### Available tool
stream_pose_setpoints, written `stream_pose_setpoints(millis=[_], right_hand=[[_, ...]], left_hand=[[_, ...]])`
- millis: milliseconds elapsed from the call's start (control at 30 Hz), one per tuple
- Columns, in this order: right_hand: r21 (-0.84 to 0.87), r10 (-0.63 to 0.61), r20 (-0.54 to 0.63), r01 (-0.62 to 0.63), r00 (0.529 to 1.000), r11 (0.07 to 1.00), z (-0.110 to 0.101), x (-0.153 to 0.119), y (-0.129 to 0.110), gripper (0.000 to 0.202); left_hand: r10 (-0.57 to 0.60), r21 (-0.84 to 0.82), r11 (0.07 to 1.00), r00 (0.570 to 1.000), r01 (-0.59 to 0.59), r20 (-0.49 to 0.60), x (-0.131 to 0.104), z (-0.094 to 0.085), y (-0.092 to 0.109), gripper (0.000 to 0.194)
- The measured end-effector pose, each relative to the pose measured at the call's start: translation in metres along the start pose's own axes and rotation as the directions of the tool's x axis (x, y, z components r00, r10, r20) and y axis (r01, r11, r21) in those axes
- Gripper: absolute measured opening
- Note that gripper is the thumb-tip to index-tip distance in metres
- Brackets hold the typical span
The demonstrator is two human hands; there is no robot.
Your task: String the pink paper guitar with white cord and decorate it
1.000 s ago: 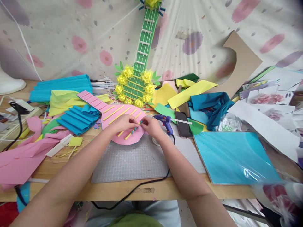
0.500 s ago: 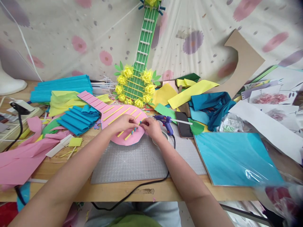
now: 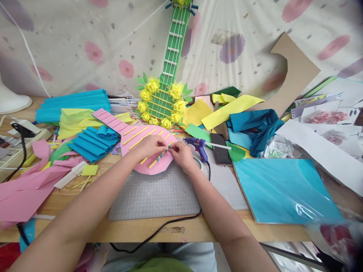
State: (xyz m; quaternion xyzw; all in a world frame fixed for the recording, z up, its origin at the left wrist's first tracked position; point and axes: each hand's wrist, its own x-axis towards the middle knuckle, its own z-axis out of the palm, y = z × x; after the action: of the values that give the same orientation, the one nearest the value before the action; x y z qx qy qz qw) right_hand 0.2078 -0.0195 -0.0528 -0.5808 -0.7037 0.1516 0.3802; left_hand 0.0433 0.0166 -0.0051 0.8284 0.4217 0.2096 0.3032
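Observation:
A pink paper instrument shape (image 3: pixel 154 169) with yellow strips across its round body and a ridged neck lies over the grey cutting mat (image 3: pixel 153 196). My left hand (image 3: pixel 151 146) is above the body, thumb and fingers pinched together near its right side. Close beside it, my right hand (image 3: pixel 181 153) pinches at the body's right edge. Small blue pieces (image 3: pixel 161 155) sit in a row along the yellow strips, one of them (image 3: pixel 169 146) between the fingertips of both hands. What each pinch holds is too small to make out.
A purple glue gun (image 3: pixel 198 145) and a phone (image 3: pixel 221 149) lie right of my hands; a black cable (image 3: pixel 159 230) crosses the front edge. Behind stands a green instrument (image 3: pixel 172 56) with yellow flowers. Coloured paper lies left, a blue sheet (image 3: pixel 283 189) right.
My left hand's fingertips have moved slightly right, closer to the small blue piece by my right hand. My right hand has barely shifted.

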Motion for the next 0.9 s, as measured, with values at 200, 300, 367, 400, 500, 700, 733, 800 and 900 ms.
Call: stream_pose_setpoints(millis=[200,300,367,400,500,700,733,800,900], right_hand=[[-0.012,0.027,0.016,-0.027,0.999,1.000,-0.001,-0.002,-0.003,0.005],[-0.029,0.030,0.017,-0.030,0.999,0.999,0.000,-0.003,-0.004,0.005],[-0.043,0.027,0.017,-0.027,0.999,0.999,0.000,-0.003,-0.004,0.005],[-0.051,0.029,0.017,-0.028,0.999,0.998,0.000,-0.003,-0.005,0.005],[-0.067,0.031,0.018,-0.030,0.999,0.997,0.000,-0.004,-0.005,0.005],[-0.070,0.007,0.030,-0.005,1.000,0.998,0.002,-0.005,-0.003,0.006],[-0.075,0.007,0.032,-0.004,0.999,0.997,0.002,-0.005,-0.003,0.007],[-0.088,0.011,0.030,-0.008,0.999,0.996,0.003,-0.004,-0.003,0.007],[-0.098,0.012,0.023,-0.010,1.000,0.995,0.003,-0.004,-0.003,0.008]], left_hand=[[-0.009,0.153,0.988,1.000,0.006,0.023,0.005,-0.003,0.000,0.018],[0.015,0.129,0.991,1.000,-0.018,0.024,0.004,-0.003,0.001,0.015],[0.026,0.088,0.996,0.999,-0.029,0.036,0.002,-0.003,0.001,0.013],[0.031,0.065,0.997,0.999,-0.034,0.044,0.002,-0.002,0.000,0.013],[0.017,0.006,1.000,0.997,-0.017,0.081,0.001,-0.002,-0.001,0.012],[-0.050,0.054,0.998,0.995,0.045,0.088,0.000,-0.005,0.002,0.013],[-0.047,0.068,0.997,0.996,0.042,0.081,0.000,-0.006,0.004,0.013],[-0.041,0.087,0.996,0.997,0.034,0.071,-0.001,-0.007,0.006,0.013],[-0.032,0.110,0.994,0.997,0.024,0.074,-0.001,-0.008,0.009,0.012]])
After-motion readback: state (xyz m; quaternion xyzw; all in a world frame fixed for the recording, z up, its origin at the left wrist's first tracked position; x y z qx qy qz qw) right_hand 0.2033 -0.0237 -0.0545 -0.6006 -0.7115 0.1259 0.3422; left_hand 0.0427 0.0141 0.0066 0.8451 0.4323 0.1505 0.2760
